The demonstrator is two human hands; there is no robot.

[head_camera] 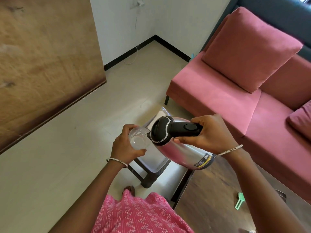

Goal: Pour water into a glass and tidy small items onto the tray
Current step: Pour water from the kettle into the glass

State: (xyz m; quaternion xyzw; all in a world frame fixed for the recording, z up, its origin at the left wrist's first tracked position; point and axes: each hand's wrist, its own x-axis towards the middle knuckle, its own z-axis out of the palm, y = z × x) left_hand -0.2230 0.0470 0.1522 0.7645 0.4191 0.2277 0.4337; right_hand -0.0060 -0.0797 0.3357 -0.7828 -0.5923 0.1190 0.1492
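- Above the tray (152, 163), our right hand (208, 133), fingers wrapped round its handle, tips the kettle (178, 145) leftward.
- Our left hand (125, 145) fingers curl around the upright glass (138, 139).

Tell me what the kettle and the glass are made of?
The kettle looks like shiny polished steel, mirroring the pink sofa; its lid and handle look like matte black plastic. The glass is see-through, so glass or clear plastic.
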